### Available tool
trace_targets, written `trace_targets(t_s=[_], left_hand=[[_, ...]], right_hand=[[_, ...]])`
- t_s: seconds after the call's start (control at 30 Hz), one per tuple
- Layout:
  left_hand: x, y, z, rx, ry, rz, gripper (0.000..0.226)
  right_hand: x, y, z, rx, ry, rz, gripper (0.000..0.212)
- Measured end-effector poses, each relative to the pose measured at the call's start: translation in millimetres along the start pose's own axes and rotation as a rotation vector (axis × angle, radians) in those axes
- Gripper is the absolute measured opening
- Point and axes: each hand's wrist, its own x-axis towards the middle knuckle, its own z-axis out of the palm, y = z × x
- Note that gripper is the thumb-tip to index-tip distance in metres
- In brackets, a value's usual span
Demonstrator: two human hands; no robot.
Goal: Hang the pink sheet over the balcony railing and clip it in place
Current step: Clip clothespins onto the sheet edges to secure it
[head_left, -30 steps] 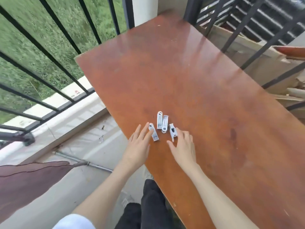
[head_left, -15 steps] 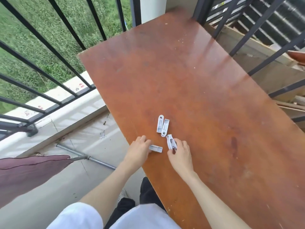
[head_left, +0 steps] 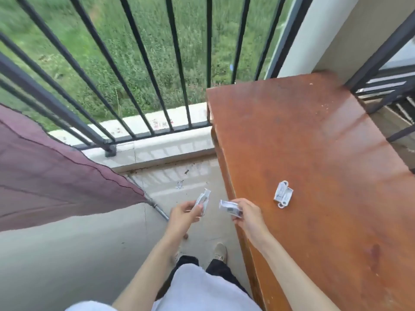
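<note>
The dusky pink sheet (head_left: pixel 40 176) hangs at the left, draped from the black balcony railing (head_left: pixel 56 102); its lower edge slants down toward the floor. My left hand (head_left: pixel 183 217) pinches a white plastic clip (head_left: pixel 203 199) over the floor, off the table's edge. My right hand (head_left: pixel 246 217) grips a second white clip (head_left: pixel 229 207) just beside the table's near left edge. Two more white clips (head_left: pixel 283 196) lie side by side on the brown table (head_left: pixel 325 164), to the right of my right hand.
Vertical black bars (head_left: pixel 175 63) run across the front above a pale concrete curb (head_left: pixel 157 147), with grass beyond. A thin metal rod (head_left: pixel 157 207) lies on the floor by the sheet's corner. A white pillar (head_left: pixel 301 34) stands behind the table; more dark railing (head_left: pixel 386 86) lies at the right.
Both hands have lifted a clip each off the table and drawn back leftward past its edge. My view has swung left toward the railing and sheet. Two clips stay on the table.
</note>
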Motion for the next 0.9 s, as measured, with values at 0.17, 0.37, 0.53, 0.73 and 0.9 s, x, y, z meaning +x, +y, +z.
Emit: trace_targets(t_s=[0.17, 0.37, 0.53, 0.73, 0.9], left_hand=[[-20, 6, -88, -0.27, 0.148, 0.058, 0.008], [-32, 0, -165, -0.353, 0.308, 0.094, 0.019], [-46, 4, -202, -0.339, 0.359, 0.21, 0.02], [-48, 19, -223, -0.381, 0.367, 0.244, 0.018], [-36, 37, -228, -0.398, 0.448, 0.322, 0.013]], right_hand=[[-6, -24, 99, -0.226, -0.123, -0.04, 0.029], [-19, -40, 191, -0.451, -0.542, -0.054, 0.02], [-39, -60, 244, -0.51, -0.842, 0.027, 0.044], [-46, -81, 279, -0.508, -1.121, 0.026, 0.052], [-34, -110, 292, -0.533, -1.194, -0.041, 0.037]])
